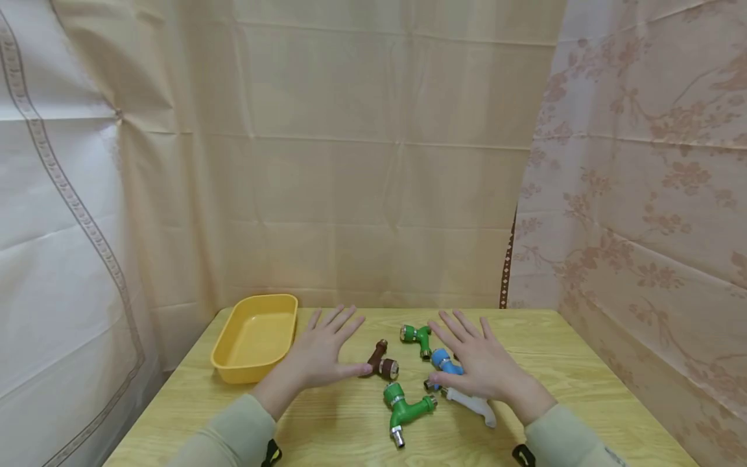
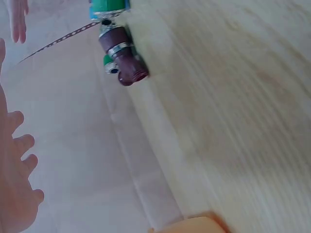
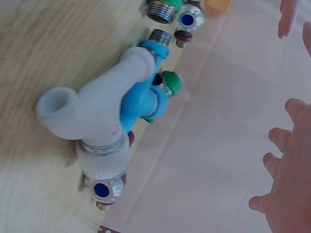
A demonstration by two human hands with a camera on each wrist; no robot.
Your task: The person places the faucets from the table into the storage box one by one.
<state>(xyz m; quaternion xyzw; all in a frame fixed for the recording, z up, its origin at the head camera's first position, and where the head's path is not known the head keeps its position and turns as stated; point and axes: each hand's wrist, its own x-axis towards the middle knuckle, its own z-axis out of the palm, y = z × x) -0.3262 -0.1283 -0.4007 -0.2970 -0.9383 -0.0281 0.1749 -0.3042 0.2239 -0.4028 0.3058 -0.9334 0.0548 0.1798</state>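
My left hand (image 1: 320, 353) is held over the table with its fingers spread, its thumb tip overlapping the brown tap (image 1: 388, 369) in the head view. My right hand (image 1: 484, 363) spreads its fingers likewise, above the blue tap (image 1: 443, 359) and the white tap (image 1: 474, 405), partly covering the blue one. Neither hand holds anything. A larger green tap (image 1: 408, 412) lies nearest me, between the hands. Farther back is a smaller green tap (image 1: 417, 336). In the right wrist view the white tap (image 3: 102, 107) lies against the blue tap (image 3: 138, 102), with dark red parts peeking out behind.
A yellow plastic basin (image 1: 257, 373) stands at the back left of the wooden table (image 1: 327, 434). Beige cloth (image 1: 373, 162) hangs behind the table's far edge. Patterned cloth (image 1: 653, 214) hangs on the right, and white cloth (image 1: 52, 259) on the left.
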